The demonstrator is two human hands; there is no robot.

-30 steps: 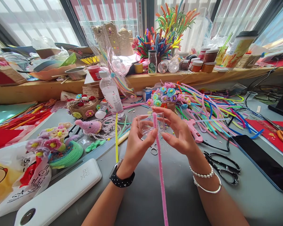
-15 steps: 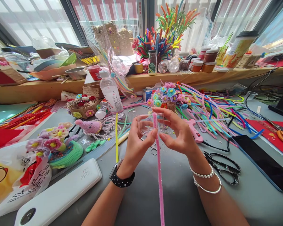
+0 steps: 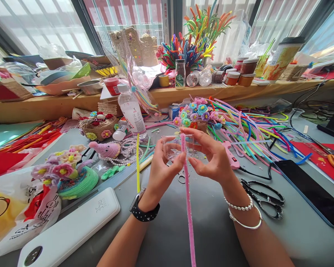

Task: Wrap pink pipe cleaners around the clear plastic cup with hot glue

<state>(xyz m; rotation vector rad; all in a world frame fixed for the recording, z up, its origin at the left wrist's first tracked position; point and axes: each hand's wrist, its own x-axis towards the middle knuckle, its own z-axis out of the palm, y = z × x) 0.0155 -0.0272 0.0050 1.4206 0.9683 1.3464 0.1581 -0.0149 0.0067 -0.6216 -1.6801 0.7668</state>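
Both hands (image 3: 164,162) hold a clear, boxy plastic case (image 3: 170,150) — a fuzzy pink stem (image 3: 188,200) touching the left thumb.

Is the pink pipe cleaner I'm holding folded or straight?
Nearly straight where visible: the pink pipe cleaner runs unfolded from the left hand to the picture's bottom edge.

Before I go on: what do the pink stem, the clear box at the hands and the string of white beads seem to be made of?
Pink stem: matte, fuzzy synthetic fibre by its pile; any wire core is hidden.
Clear box: probably glossy rigid plastic, from its see-through walls and bright edges.
White beads: pearly, likely plastic, judging by their soft sheen.
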